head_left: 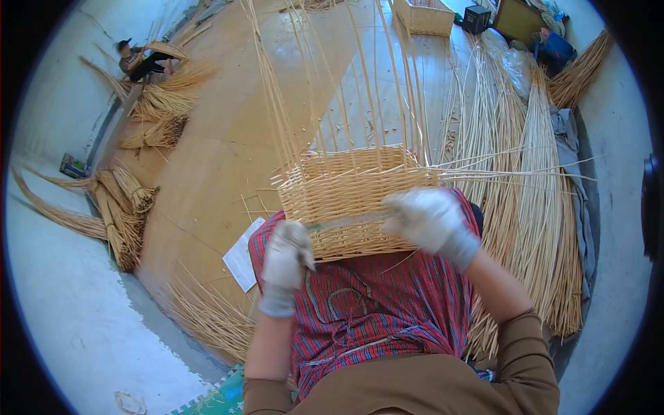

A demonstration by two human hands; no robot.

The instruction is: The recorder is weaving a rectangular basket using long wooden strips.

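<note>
A half-woven wicker basket [360, 194] of pale rods rests tilted on my lap, its long upright stakes rising away from me. My left hand [283, 261], in a white glove, is closed at the basket's near left corner. Over the right part of the woven side is my right hand [427, 220], also gloved and a little blurred. A thin, straight grey strip [353, 220], greenish toward its left end, runs from my right fingers across the weave toward my left hand. Its exact kind is not clear. Several loose rods [512, 173] stick out from the basket's right corner.
Long pale rods [532, 242] lie in a large pile at right. Tied bundles [121, 207] lie at left, where another person [145, 62] sits working farther back. A finished-looking woven box [425, 17] stands at the far side. White paper [242, 256] lies by my left knee.
</note>
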